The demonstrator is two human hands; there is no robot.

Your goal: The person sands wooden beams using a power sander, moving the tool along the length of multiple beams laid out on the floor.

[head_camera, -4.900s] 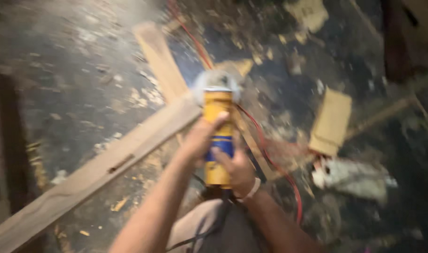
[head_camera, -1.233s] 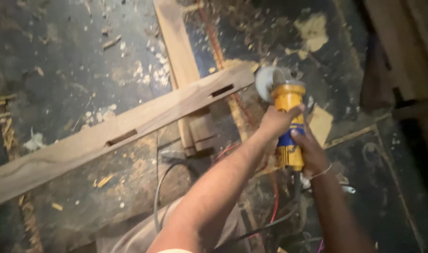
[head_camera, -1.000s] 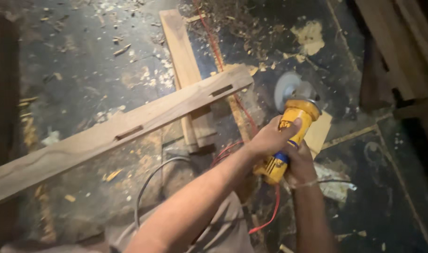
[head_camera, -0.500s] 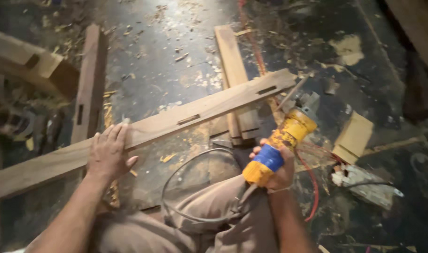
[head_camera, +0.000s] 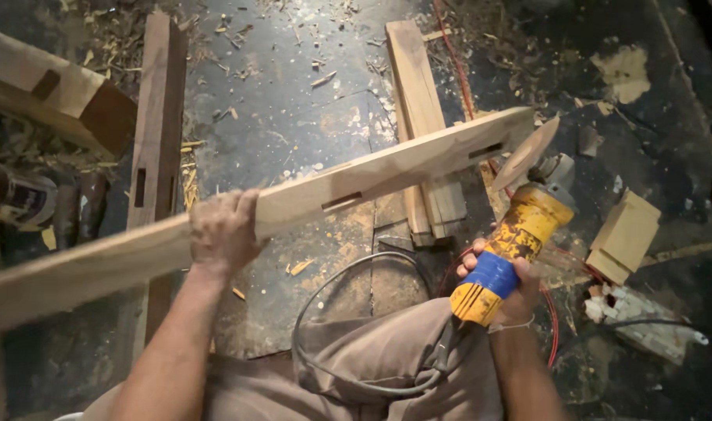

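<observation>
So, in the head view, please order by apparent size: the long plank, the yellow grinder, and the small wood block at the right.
1. Long plank, by far the largest, though lifted nearer the camera.
2. Yellow grinder.
3. Small wood block, smallest.

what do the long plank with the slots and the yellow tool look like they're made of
The long pale plank with rectangular slots, gripped by the left hand, looks like bare unfinished wood: visible grain, matte, no paint. The yellow and blue angle grinder, held in the right hand, appears to be a scuffed, worn plastic body with a greyish, probably metal head; its tan disc may be abrasive, hard to tell.
</observation>
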